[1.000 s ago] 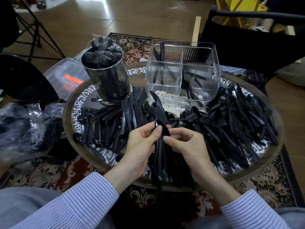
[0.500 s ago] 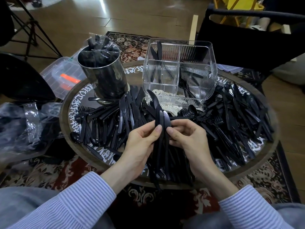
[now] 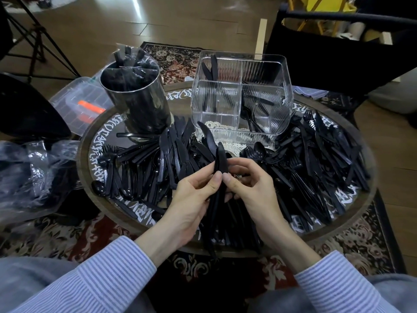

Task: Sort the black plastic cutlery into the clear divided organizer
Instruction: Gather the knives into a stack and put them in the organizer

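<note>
Holding a small bundle of black plastic knives at frame centre, the left hand and the right hand each pinch it between thumb and curled fingers, thumb tips nearly touching. The bundle's long axis runs near vertical in the frame, blade tips pointing to the upper edge. The clear divided organizer stands directly above the blade tips, upper centre, just beyond the hands; both hands are about equally near. Its upper left compartment already holds a few knives, and the right side holds other pieces. Judged: the move needed is a forward carry. Loose black cutlery covers the round desk. A metal cylinder stands upper left. Patterned rug and wood floor surround.
</note>
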